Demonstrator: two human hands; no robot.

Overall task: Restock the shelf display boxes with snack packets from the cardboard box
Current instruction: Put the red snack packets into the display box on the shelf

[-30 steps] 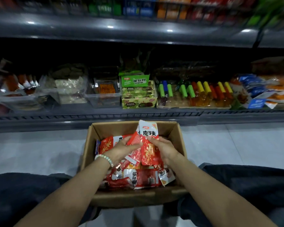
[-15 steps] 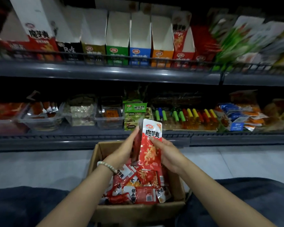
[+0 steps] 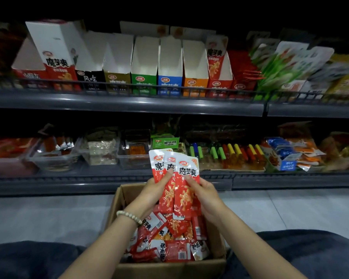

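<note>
Your left hand [image 3: 155, 191] and right hand [image 3: 208, 196] both clasp a fan of three red-and-white foil snack packets [image 3: 186, 172], thumbs pressed on the fronts. You hold them upright above the open brown cardboard box [image 3: 119, 200], which holds more loose packets [image 3: 169, 250]. The box sits on the grey tiled floor [image 3: 48, 218] before the dark metal shelves [image 3: 129, 103]. White-backed cardboard display boxes [image 3: 170, 57] line the upper shelf.

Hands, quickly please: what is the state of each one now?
Left hand: holds the red snack packets, thumb on the front.
Right hand: holds the same packets from the other side.
</note>
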